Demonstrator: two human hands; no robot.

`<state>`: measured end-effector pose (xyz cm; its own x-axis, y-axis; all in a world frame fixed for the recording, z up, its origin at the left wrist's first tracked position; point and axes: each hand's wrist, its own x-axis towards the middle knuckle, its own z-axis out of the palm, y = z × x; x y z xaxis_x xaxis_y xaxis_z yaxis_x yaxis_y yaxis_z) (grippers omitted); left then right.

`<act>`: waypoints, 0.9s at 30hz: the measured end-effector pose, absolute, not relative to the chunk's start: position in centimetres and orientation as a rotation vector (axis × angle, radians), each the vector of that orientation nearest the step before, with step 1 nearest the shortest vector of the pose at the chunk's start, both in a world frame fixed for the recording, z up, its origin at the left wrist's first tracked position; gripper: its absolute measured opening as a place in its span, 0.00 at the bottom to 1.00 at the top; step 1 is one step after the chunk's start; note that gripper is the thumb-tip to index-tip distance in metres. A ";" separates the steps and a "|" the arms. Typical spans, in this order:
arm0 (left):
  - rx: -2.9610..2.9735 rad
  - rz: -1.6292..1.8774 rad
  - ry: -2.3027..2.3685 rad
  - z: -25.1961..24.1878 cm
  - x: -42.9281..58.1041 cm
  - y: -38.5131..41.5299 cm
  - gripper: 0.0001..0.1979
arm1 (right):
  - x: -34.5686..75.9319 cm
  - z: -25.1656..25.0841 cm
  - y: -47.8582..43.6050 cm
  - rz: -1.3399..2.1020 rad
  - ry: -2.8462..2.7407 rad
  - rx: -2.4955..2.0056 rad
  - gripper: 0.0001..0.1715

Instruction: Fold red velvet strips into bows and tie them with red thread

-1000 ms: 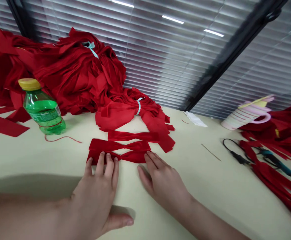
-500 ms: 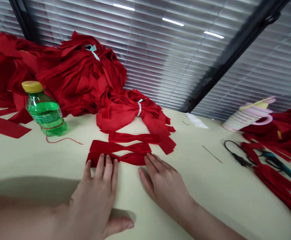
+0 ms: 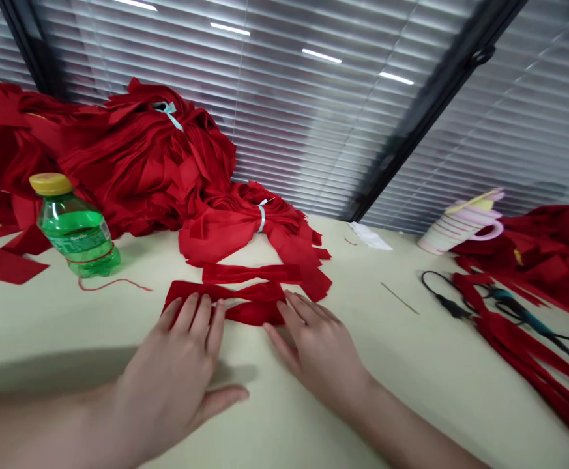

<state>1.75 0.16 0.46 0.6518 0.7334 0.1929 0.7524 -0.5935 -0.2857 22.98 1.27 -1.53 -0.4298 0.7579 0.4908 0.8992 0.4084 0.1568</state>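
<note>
Three short red ribbon pieces, each narrowed at its middle, lie in rows in front of me. My left hand (image 3: 181, 365) rests with fingers spread over the left end of the nearest ribbon piece (image 3: 255, 313), and its fingertips reach the middle ribbon piece (image 3: 264, 290). At the right ends of these two pieces, my right hand (image 3: 313, 339) lies with its fingers stretched out and fingertips touching the fabric. Farther back is the third ribbon piece (image 3: 249, 273), which neither hand touches. The left part of the nearest piece is hidden under my left fingers.
A tied red ribbon bundle (image 3: 245, 218) lies behind the pieces, with a larger red heap (image 3: 132, 163) at left. A green bottle (image 3: 79, 234) stands there. At right are a striped cup (image 3: 453, 228), a teal-handled corded tool (image 3: 513, 306) and more red strips (image 3: 523, 352).
My left fingers have slid forward over the nearest ribbon piece to the middle one. My right fingertips have moved slightly forward too. The whole view has shifted a little.
</note>
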 end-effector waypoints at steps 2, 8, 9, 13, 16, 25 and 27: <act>-2.580 -0.172 -1.092 0.7 1.5 1.6 0.30 | 23.6 -1.2 1.7 -0.577 -2.298 -1.403 0.19; -2.819 -0.299 -0.949 -0.2 0.9 5.3 0.21 | 26.2 -1.4 4.6 -0.302 -2.227 -1.298 0.15; -2.859 -0.303 -0.954 -0.4 0.8 5.7 0.20 | 26.4 -1.4 5.2 -0.222 -2.218 -1.302 0.14; -2.911 -0.302 -0.918 -0.5 0.5 6.2 0.16 | 25.3 -0.6 8.1 -0.052 -2.318 -1.306 0.07; -2.909 -0.201 -0.939 0.2 0.4 5.8 0.14 | 23.5 0.1 10.2 0.085 -2.482 -1.262 0.13; -2.987 0.042 -1.249 1.6 0.3 3.5 0.08 | 22.0 1.0 11.0 0.145 -2.616 -1.347 0.10; -3.015 0.031 -1.276 1.6 0.4 3.2 0.07 | 22.6 0.9 9.9 0.096 -2.588 -1.404 0.08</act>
